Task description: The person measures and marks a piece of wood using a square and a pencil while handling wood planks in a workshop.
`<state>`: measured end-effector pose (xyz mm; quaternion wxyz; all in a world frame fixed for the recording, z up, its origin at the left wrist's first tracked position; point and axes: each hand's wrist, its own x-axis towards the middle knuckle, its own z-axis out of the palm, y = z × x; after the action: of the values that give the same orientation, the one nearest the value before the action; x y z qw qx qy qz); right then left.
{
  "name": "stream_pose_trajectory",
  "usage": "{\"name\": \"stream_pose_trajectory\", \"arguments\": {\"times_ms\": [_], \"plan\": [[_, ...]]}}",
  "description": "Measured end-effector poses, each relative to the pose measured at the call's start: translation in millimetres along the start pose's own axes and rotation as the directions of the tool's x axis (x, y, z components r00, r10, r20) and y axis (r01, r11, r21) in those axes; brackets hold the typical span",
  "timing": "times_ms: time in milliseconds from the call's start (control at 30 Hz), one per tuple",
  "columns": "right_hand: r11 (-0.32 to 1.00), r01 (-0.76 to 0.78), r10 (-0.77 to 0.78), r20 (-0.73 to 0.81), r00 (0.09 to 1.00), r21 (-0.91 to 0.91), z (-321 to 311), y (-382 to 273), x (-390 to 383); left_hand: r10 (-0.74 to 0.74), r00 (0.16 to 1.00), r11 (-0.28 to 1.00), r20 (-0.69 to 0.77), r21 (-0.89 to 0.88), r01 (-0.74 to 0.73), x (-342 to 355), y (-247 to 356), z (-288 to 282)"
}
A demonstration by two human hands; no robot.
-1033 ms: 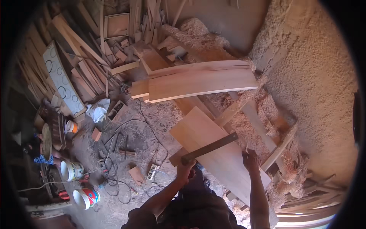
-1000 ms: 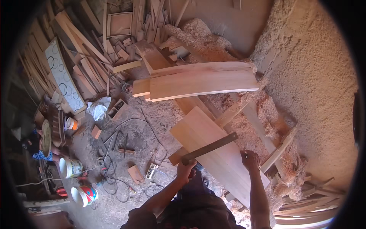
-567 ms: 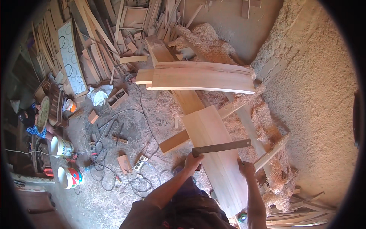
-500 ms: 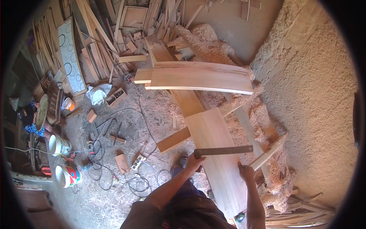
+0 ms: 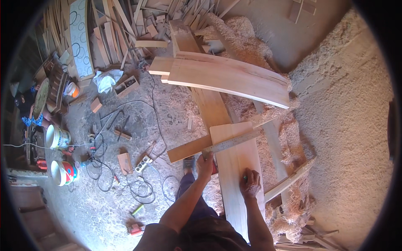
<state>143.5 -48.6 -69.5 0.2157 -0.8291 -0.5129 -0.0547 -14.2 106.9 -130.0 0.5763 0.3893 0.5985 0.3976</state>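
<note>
Okay: square (image 5: 234,141) across board (image 5: 233,184), left hand (image 5: 204,166) on it

Left fingers closed around the square's handle end at the board's left edge. Blade crosses near the board's far end. Right hand (image 5: 251,184) at the board, nearer the body than the blade; fingers curled, small green item (image 5: 246,178) at the tips, can't tell if gripped. Stacked planks (image 5: 226,75) lie beyond.

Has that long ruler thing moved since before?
Yes, the ruler-like tool has moved forward, nearer the far end of the wide board.

Both hands (image 5: 204,167) reach forward, fingers (image 5: 253,173) curled, forearms (image 5: 186,203) bare.
</note>
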Motion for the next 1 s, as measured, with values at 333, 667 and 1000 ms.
{"name": "stream_pose_trajectory", "arguments": {"times_ms": [333, 667, 1000], "plan": [[0.997, 0.024, -0.024, 0.004, 1.000, -0.068, 6.0, 6.0, -3.4, -0.015, 0.997, 0.992, 0.082, 0.126, 0.005, 13.7, 28.1, 9.9], [0.993, 0.003, -0.002, 0.011, 1.000, -0.121, 5.6, -2.3, 0.9, -0.044, 0.996, 0.969, 0.081, 0.245, 0.023, 15.3, 48.7, 7.3], [0.986, 0.081, -0.085, -0.020, 0.996, -0.146, 3.1, -8.6, 10.4, -0.101, 0.987, 0.971, 0.122, 0.230, 0.071, 16.4, 57.8, 4.2]]}}
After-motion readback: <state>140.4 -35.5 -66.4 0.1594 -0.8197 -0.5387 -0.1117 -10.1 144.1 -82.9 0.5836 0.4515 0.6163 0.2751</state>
